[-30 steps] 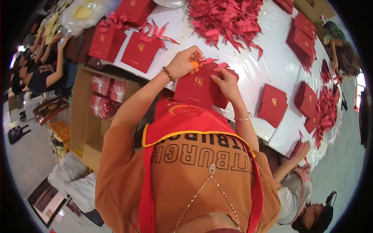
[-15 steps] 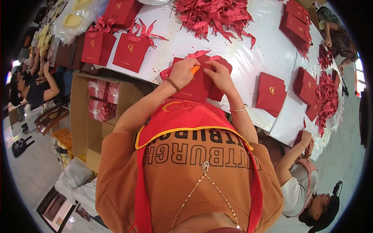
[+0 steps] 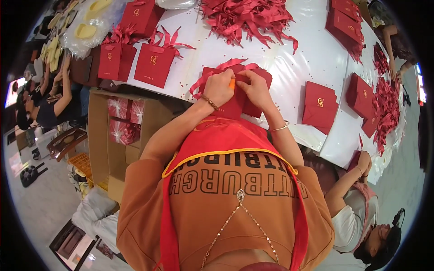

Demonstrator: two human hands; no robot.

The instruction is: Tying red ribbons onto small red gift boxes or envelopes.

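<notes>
A flat red paper bag (image 3: 232,107) lies at the table edge in front of me, with more red bags beneath and beside it. My left hand (image 3: 219,88) is closed over its upper left part, gripping a small orange object (image 3: 232,84) whose kind I cannot make out. Bent inward, the fingers of my right hand (image 3: 255,89) pinch at the bag's top edge, close to the left fingertips. What exactly the right fingers hold is hidden. A red ribbon (image 3: 198,86) loops out left of my left hand.
A big heap of red ribbons (image 3: 246,18) covers the far table. Finished-looking bags with ribbons (image 3: 155,63) stand at left, a bag stack (image 3: 319,108) at right. An open carton (image 3: 101,135) sits below left. A co-worker (image 3: 357,198) works at lower right.
The whole view has shifted slightly. My left fingers have moved a little closer to the right ones at the bag's top; the orange object remains in the left hand.
</notes>
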